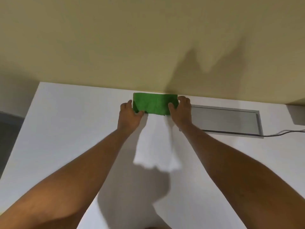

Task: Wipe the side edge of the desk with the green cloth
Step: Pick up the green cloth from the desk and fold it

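A green cloth (154, 104), folded into a flat rectangle, lies on the white desk (66, 129) at its far edge, right against the wall. My left hand (129, 115) pinches the cloth's left end, thumb at its near corner. My right hand (180, 111) grips the right end, with the thumb on top of the cloth and the fingers curled around the far corner. Both arms reach straight forward over the desk top. The desk's left side edge (24, 118) runs diagonally at the left of the view, well away from the cloth.
A grey metal cable-tray lid (227, 120) is set into the desk just right of my right hand. A thin grey cable (283, 132) runs off to the right. A grey object (297, 115) sits at the far right. The yellowish wall (148, 38) rises behind the desk.
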Motion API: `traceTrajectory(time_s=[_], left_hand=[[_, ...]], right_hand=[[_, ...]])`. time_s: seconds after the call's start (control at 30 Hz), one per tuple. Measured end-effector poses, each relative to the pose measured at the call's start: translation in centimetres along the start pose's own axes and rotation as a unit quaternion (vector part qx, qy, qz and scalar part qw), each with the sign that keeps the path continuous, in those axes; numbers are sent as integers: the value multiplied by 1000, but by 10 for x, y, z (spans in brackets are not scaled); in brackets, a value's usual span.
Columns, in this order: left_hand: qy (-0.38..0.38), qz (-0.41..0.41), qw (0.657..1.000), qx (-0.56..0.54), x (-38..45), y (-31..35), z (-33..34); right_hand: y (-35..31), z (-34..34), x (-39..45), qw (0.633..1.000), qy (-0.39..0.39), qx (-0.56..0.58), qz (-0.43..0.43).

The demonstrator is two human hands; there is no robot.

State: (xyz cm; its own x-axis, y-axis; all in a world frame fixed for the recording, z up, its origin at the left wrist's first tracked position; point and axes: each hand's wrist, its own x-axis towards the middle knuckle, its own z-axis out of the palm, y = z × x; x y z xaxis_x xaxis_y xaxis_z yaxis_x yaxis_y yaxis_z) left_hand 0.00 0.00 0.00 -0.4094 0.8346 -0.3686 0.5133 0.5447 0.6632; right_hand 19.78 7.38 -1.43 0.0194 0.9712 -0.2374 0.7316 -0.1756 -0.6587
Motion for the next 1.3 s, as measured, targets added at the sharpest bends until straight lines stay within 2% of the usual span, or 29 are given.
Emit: traceTrajectory(time_s=[0.1,0.2,0.3,0.43,0.57,0.73,0.87,1.03,1.17,1.23,1.3], left_hand=[[7,-94,993,-74,20,2,8],[6,-168,969,-179,28,3,14],[15,-208,942,-262,40,2,20],[-17,-261,916,-303,50,1,25],[-22,-262,900,-348,40,-5,22],[-38,-242,864,-440,-4,-28,3],[-10,-238,836,-495,-49,-55,-24],[21,-241,765,-596,-112,-97,-65],[29,-224,691,-687,-161,-140,-95],[38,-223,673,-704,-181,-163,-109],[37,-230,661,-713,-202,-181,-123]], right_hand=[[-2,4,23,998,2,51,46],[-6,10,37,993,-12,69,92],[-5,16,46,990,-17,70,121],[-3,18,51,979,-41,96,173],[2,18,42,977,-66,98,179],[1,16,2,959,-100,204,168],[-4,20,-47,943,-153,248,159],[-20,45,-125,933,-196,264,149],[-40,73,-193,872,-301,342,181],[-51,85,-226,859,-343,334,181],[-63,96,-256,870,-364,292,157]])
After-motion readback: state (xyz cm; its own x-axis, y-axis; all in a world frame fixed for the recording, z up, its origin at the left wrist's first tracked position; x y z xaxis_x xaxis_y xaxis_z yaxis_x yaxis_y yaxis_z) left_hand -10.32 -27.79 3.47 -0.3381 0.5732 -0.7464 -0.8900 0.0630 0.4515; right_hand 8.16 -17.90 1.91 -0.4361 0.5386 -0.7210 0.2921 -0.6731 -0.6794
